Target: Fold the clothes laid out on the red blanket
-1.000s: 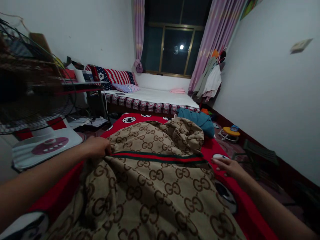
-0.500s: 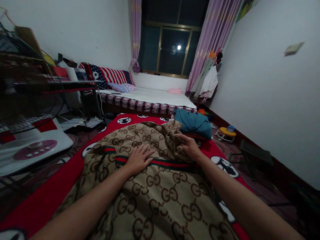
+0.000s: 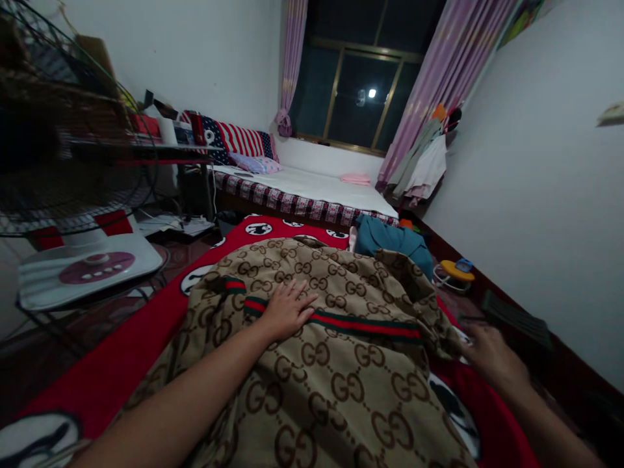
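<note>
A beige jacket with brown double-G print and a green-red-green stripe lies spread over a red blanket with white-and-black round patches. My left hand rests flat on the jacket at the stripe, fingers apart. Off to the right, the jacket's sleeve stretches outward. My right hand, blurred by motion, is at the end of that sleeve, with fingers closed around its edge. Just beyond the jacket sits a folded teal garment.
A fan stands at the left, near a white folding stool. Farther back are a cluttered desk and a bed under the window. A yellow round stool and a dark folding stool stand along the right wall.
My right hand has moved right and toward me, drawing the bunched sleeve out sideways. My left hand stays flat on the jacket. The whole view has shifted somewhat.
</note>
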`<state>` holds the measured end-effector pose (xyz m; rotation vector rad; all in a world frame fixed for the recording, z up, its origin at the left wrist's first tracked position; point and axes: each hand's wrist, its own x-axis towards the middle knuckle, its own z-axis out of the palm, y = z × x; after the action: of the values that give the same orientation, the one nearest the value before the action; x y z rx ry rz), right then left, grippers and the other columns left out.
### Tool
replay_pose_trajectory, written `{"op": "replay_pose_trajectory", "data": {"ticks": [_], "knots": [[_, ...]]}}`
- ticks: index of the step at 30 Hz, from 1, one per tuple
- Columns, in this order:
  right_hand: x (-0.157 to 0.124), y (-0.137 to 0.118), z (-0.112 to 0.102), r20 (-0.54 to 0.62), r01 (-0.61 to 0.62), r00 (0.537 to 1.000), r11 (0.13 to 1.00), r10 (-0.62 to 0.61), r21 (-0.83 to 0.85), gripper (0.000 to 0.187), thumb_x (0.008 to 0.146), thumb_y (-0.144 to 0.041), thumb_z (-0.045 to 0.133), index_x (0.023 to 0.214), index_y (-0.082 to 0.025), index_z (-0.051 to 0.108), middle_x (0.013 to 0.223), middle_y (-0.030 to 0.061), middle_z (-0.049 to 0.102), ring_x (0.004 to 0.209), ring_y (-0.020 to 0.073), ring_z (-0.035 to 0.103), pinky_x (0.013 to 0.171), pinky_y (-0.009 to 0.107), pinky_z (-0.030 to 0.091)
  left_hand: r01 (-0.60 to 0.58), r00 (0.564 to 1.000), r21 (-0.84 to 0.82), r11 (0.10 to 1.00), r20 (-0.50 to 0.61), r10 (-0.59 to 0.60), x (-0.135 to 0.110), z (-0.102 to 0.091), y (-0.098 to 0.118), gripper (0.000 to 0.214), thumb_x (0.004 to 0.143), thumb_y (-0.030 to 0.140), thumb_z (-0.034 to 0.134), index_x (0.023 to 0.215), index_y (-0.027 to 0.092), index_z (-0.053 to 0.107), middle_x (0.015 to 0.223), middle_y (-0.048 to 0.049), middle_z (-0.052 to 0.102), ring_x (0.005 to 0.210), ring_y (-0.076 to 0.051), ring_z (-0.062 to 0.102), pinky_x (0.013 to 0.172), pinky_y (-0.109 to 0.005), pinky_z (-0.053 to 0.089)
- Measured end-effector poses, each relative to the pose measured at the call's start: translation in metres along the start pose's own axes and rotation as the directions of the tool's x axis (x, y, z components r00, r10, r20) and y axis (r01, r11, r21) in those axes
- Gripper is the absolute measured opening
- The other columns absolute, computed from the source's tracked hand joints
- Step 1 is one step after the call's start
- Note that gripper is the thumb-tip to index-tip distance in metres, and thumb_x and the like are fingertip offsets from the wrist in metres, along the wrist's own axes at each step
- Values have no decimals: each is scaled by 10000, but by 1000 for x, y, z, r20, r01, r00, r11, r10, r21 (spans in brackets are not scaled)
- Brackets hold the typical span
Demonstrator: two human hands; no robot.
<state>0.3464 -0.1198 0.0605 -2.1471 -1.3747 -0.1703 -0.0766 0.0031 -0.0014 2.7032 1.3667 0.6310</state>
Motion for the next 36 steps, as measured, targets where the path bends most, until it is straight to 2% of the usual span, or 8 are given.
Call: {"op": "replay_pose_trajectory", "data": {"ticks": [3,6,12,16,19,24,30,36], "knots": [[14,-60,-4,-172,247,948,961,-266,-124,356,805,-375,483,1042,-174,657,1103,163,593,900,298,615,743,424,491,3,1000,5,1000,2,-3,0,-1,1,432,924,466,450,1344,381,506,1508,-46,370,1394,-332,290,1111,-574,204],[35,-133,19,-80,521,851,854,-519,9,256,859,-280,451,958,-193,671,1054,98,616,863,214,619,780,327,482,-1,1000,16,1000,11,1,0,-3,2,432,926,462,452,1346,373,507,1506,-50,375,1397,-328,287,1114,-568,209],[74,-225,105,239,405,901,900,-362,-160,424,853,-140,460,1252,-247,555,1262,89,572,1009,220,621,828,301,446,10,1000,33,999,25,-10,0,-5,2,437,931,491,426,1354,397,486,1521,-30,350,1405,-312,276,1126,-553,206],[89,-243,144,334,334,910,913,-247,-236,561,796,-241,613,1333,-171,465,1161,179,617,979,290,638,781,351,455,17,999,21,1000,28,-18,-1,-4,1,434,931,513,413,1347,413,485,1522,-12,348,1410,-304,265,1130,-553,206],[99,-243,154,372,343,897,908,-240,-241,357,833,-315,577,1159,-171,586,1049,153,660,965,282,639,779,339,445,13,1000,9,1000,5,-13,0,-5,3,469,923,476,454,1386,403,433,1551,-17,285,1421,-302,239,1133,-550,206],[110,-230,154,64,228,974,939,-219,-257,319,924,-261,359,1158,-141,539,1115,152,608,1050,267,586,819,322,421,59,977,10,998,-207,-55,6,-8,6,717,868,379,572,1496,312,232,1601,-75,39,1457,-317,70,1154,-542,141],[87,-247,162,103,191,980,938,-168,-288,421,816,-122,465,1234,-118,512,1242,194,522,984,269,590,746,335,452,46,997,15,999,-55,-45,10,4,0,541,903,562,433,1396,338,440,1523,-72,338,1410,-311,264,1144,-558,159],[64,-258,171,73,615,787,767,-613,-186,565,923,-406,405,1462,-267,310,1538,74,292,1365,302,284,1058,473,292,64,998,35,997,-20,-63,10,7,-2,570,909,597,378,1414,336,415,1541,-65,304,1424,-304,229,1149,-544,152]]}}
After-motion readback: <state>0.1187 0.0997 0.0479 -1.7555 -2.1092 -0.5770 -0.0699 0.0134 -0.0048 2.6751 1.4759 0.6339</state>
